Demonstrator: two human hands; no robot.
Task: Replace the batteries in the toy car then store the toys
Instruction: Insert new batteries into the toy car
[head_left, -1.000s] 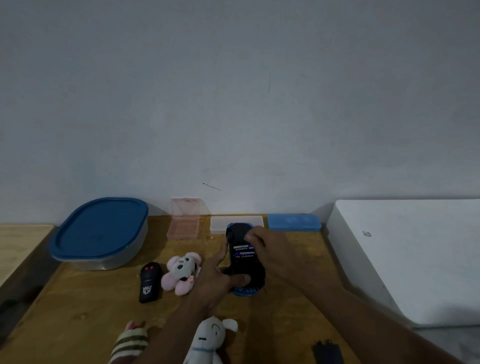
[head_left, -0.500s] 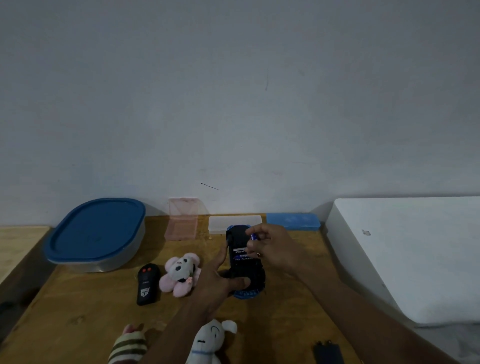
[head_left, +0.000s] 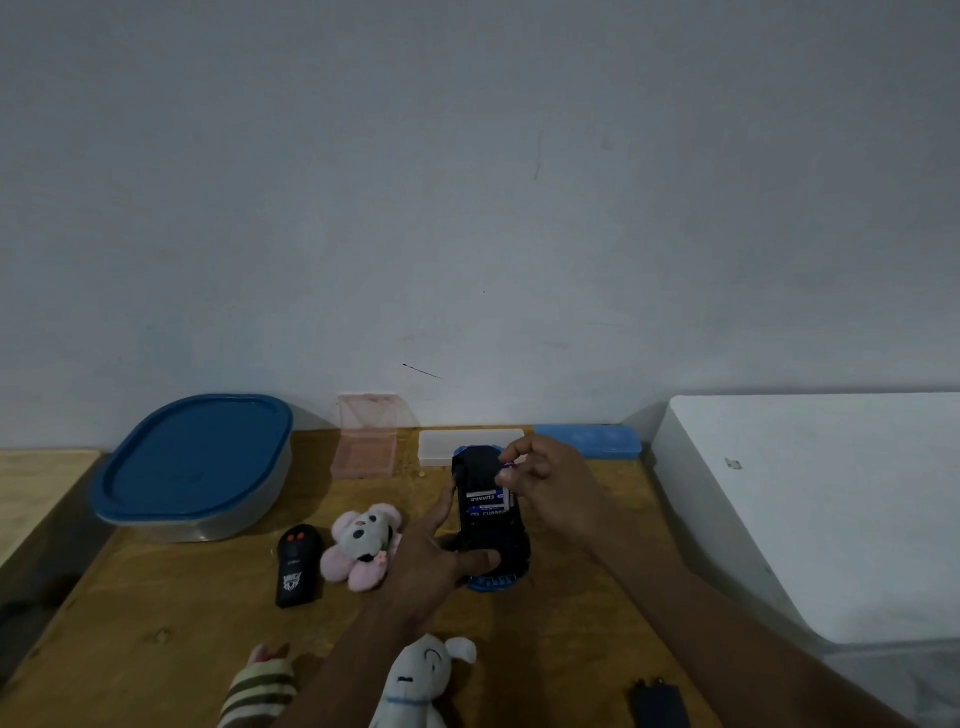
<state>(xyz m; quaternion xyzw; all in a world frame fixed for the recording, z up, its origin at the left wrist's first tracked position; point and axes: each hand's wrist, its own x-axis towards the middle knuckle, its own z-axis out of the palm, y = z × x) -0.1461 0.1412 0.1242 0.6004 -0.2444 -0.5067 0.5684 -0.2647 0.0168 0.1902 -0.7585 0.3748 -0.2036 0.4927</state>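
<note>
The blue toy car (head_left: 488, 525) lies upside down on the wooden table (head_left: 156, 623), its black underside up and its battery bay open with two batteries (head_left: 485, 505) showing. My left hand (head_left: 436, 561) grips the car's near end, thumb across it and index finger along its left side. My right hand (head_left: 545, 483) hovers over the bay's far right corner and pinches a small battery (head_left: 506, 470) between thumb and fingertips. The black battery cover (head_left: 658, 704) lies at the table's near right.
A blue-lidded container (head_left: 195, 462) stands at the back left. An open pink case (head_left: 363, 441), a clear case (head_left: 470, 441) and a blue case (head_left: 587, 439) line the wall. A black remote (head_left: 296, 566), pink plush (head_left: 363, 540), white plush (head_left: 421, 680) and striped plush (head_left: 260, 686) lie near. A white box (head_left: 810, 504) stands right.
My right hand has lifted off the car's battery bay and now pinches a battery just above it. The left hand keeps its grip on the car.
</note>
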